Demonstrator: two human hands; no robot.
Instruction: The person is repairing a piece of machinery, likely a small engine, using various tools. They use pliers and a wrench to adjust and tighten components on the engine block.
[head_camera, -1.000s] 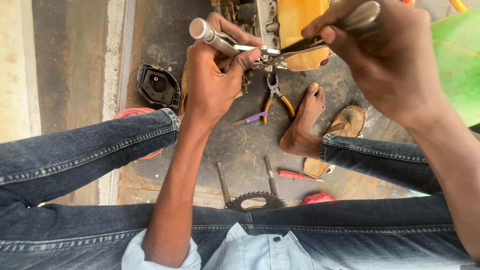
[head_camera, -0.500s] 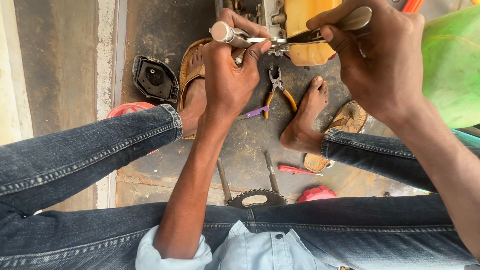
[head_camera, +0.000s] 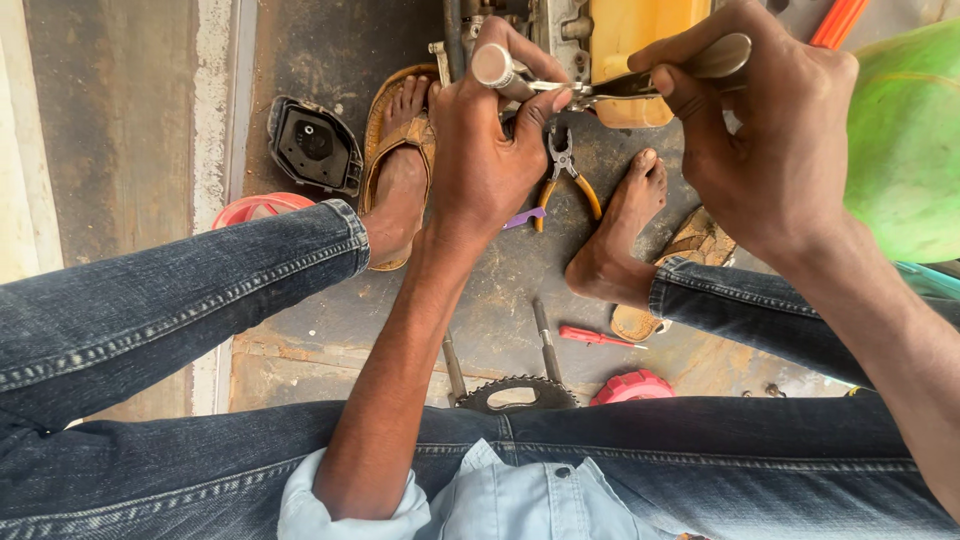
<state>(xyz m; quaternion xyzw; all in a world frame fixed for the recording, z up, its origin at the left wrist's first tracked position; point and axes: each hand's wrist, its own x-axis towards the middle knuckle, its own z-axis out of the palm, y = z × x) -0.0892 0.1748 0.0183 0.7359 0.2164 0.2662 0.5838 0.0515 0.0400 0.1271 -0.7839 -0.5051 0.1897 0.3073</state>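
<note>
Both my arms reach forward over my knees to the yellow engine (head_camera: 640, 40) standing on the floor (head_camera: 330, 60) between my feet. My right hand (head_camera: 770, 140) is raised, fingers curled tight around a smooth metal handle (head_camera: 725, 58) whose tip meets the engine. My left hand (head_camera: 490, 150) is turned knuckles-up, fingers pinched shut on a thin silver tool (head_camera: 500, 68) with a round end. Orange-handled pliers (head_camera: 565, 170) lie just below.
</note>
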